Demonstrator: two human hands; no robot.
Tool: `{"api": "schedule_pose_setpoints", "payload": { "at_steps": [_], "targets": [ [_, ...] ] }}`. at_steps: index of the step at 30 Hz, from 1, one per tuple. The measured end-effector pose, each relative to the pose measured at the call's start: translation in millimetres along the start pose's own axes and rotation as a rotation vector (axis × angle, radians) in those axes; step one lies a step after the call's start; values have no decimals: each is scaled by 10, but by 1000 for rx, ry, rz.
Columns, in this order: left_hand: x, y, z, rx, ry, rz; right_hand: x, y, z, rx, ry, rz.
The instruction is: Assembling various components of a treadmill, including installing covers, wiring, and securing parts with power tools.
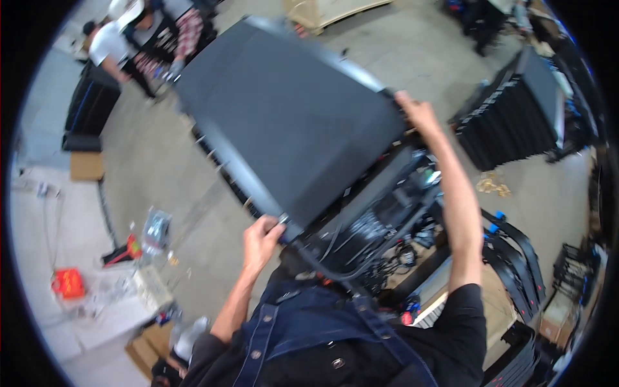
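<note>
A large, flat dark-grey panel (284,109) with silver side edges lies slantwise in front of me. My left hand (261,237) is closed on its near left corner, fingers bent over the edge. At the near right corner my right hand (418,113) grips the same panel, with its thumb and part of the fingers hidden by the edge. Beyond the far left corner, another person's gloved hand (176,68) is at the panel's edge. Directly below my side of the panel is a dark frame (367,235) with a curved bar and tangled black cables.
Two people (132,42) stand at the far left. A stack of black panels (509,109) is on the right, a wooden pallet (329,11) at the back. On the left, a red bag (68,284) and a plastic packet (156,230) lie about; curved black parts (516,258) are at right.
</note>
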State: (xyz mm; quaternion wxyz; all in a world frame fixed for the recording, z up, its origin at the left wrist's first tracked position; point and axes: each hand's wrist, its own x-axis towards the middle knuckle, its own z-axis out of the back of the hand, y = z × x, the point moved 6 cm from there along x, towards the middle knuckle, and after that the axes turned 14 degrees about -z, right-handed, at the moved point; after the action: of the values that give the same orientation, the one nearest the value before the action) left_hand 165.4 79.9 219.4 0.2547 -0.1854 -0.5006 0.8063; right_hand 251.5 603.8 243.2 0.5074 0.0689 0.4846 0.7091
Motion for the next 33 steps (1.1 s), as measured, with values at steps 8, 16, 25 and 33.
{"api": "schedule_pose_setpoints", "payload": {
  "at_steps": [8,16,25,33],
  "targets": [
    [-370,-566,-100,90,159,-46,-506,-402,619,-189,21,-35],
    [-554,-880,-303,92,87,-242,-547,-1111,528,179,-204,-137],
    [-438,-674,-682,300,228,-378,-391,-1212,610,250,-342,-56],
    [-356,-494,-604,486,345,-230,-509,-1198,508,232,-373,-7]
  ]
}}
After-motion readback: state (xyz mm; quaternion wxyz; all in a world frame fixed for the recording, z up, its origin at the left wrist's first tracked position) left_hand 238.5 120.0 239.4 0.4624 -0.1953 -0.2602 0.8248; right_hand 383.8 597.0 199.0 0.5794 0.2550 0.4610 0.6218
